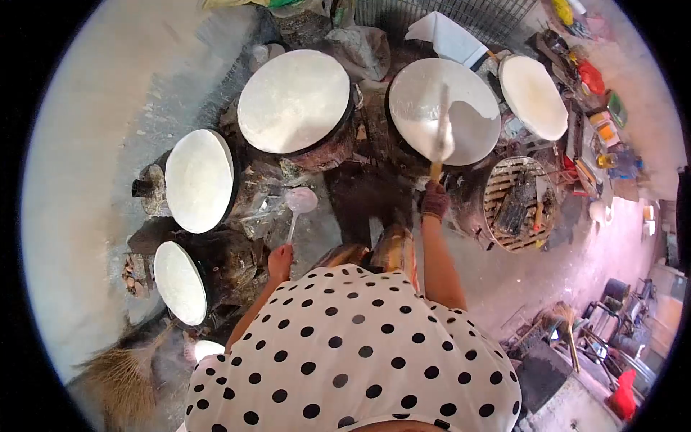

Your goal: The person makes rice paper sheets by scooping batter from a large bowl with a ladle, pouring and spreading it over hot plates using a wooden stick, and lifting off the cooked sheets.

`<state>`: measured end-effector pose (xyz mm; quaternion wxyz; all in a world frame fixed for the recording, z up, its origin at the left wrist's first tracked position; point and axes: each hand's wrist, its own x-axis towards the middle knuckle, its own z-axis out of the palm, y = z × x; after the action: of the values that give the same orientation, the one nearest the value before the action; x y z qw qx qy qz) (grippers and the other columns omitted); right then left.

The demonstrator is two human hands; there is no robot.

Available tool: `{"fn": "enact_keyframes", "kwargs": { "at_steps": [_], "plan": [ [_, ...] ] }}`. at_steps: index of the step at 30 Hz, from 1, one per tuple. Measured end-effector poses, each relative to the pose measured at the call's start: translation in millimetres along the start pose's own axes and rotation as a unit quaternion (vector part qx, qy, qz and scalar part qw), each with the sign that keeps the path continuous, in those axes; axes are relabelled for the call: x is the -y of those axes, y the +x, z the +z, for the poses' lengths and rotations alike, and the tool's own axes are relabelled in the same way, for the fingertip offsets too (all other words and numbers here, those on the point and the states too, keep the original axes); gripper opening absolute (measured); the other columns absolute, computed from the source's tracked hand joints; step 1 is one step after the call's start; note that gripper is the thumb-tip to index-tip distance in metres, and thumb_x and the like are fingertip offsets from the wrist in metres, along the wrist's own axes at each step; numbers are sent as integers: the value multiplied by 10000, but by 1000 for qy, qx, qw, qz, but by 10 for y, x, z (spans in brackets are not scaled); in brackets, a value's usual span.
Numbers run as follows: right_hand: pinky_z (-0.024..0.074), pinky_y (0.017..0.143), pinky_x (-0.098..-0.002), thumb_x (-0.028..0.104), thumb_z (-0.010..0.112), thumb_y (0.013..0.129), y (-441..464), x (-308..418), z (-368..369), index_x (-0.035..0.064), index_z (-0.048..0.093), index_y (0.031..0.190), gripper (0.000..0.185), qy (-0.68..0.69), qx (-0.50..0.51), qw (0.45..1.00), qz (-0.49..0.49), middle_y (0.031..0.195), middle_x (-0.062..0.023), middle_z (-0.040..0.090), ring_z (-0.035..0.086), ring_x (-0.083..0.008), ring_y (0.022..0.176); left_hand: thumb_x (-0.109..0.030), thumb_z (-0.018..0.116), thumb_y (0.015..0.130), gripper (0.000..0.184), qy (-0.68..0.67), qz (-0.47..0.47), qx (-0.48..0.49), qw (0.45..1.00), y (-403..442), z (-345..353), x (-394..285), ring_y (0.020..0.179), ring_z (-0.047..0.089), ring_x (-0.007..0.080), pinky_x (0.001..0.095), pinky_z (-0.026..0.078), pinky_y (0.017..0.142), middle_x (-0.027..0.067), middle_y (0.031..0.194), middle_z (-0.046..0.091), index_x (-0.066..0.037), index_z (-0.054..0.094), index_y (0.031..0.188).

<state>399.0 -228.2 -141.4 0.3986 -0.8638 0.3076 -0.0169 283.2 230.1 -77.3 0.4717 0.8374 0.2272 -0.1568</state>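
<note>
My left hand (281, 261) is closed round the handle of a ladle (301, 200), its pale round bowl held out over the floor. In a dark glove, my right hand (435, 200) grips a wooden tool (440, 140) that reaches over a round pan (425, 90). The tool is partly blurred, and its far end lies above the pan. White batter covers part of that pan's surface; a greyer area shows on its right. A second pan (294, 101), covered in white, stands to its left on a stove.
More white-covered pans stand at the left (200, 181), lower left (180, 283) and right (534, 97). A round slatted rack (497, 194) with charred pieces is right of my gloved hand. A straw broom (126, 381) leans at the lower left.
</note>
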Motion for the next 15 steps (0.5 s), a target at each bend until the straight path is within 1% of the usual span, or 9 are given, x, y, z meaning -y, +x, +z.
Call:
{"fn": "enact_keyframes", "kwargs": {
  "at_steps": [2,5,7,8,10,11,12,14,15],
  "plan": [
    [487,646,-382,355,604,851,-21,52,89,84,663,1032,332,19,-38,999,26,878,-121,683,635,-241,706,-396,496,919,468,-8,-9,-1,1000,-28,-85,87,483,408,107,325,315,475,20,501,410,-47,498,607],
    [482,626,-381,382,601,854,15,401,726,76,671,1003,348,-36,-100,994,1,862,-124,683,633,-239,682,-394,502,915,466,-18,-17,-15,1000,22,-227,152,481,400,116,329,309,477,28,499,391,-58,491,593],
    [478,612,-380,400,598,856,19,532,989,70,677,983,362,-51,-111,992,-4,852,-126,682,631,-238,666,-403,503,918,477,140,41,-28,989,80,-348,166,473,386,116,338,304,464,21,494,391,-57,489,590],
    [476,605,-380,409,597,857,-15,476,1000,67,680,973,370,-54,-111,992,-9,847,-127,682,630,-238,658,-403,503,918,477,145,44,-26,988,68,-411,145,473,386,116,338,304,464,21,494,391,-57,489,590],
    [473,591,-379,427,595,860,-62,218,842,62,685,953,387,-56,-114,992,-20,836,-129,682,628,-237,642,-415,504,917,492,124,-3,-11,992,46,-478,48,477,386,127,356,310,466,32,494,395,-37,488,602],
    [473,592,-378,424,592,862,-90,114,654,62,683,949,384,-48,-96,994,-13,834,-127,680,629,-237,647,-406,499,918,496,-1,-70,-23,997,40,-432,34,483,384,129,355,310,474,34,494,396,-25,475,602],
    [473,592,-378,421,588,864,-130,-5,426,61,680,945,380,-37,-72,997,3,832,-125,679,629,-237,652,-406,499,918,496,-4,-70,-16,997,56,-440,72,483,384,129,355,310,474,34,494,396,-25,475,602],
    [474,593,-376,415,581,869,-171,-181,22,60,676,937,374,-9,-34,999,39,828,-121,676,630,-237,662,-391,500,915,482,98,44,-18,994,130,-472,57,481,371,131,350,301,477,35,488,366,-25,476,603],
    [474,594,-376,413,578,871,-175,-222,-154,60,673,934,371,12,-20,998,60,826,-119,675,630,-237,667,-373,506,912,459,68,10,-2,998,122,-458,-22,485,350,132,353,303,482,37,496,362,-20,483,619]
  ]
}}
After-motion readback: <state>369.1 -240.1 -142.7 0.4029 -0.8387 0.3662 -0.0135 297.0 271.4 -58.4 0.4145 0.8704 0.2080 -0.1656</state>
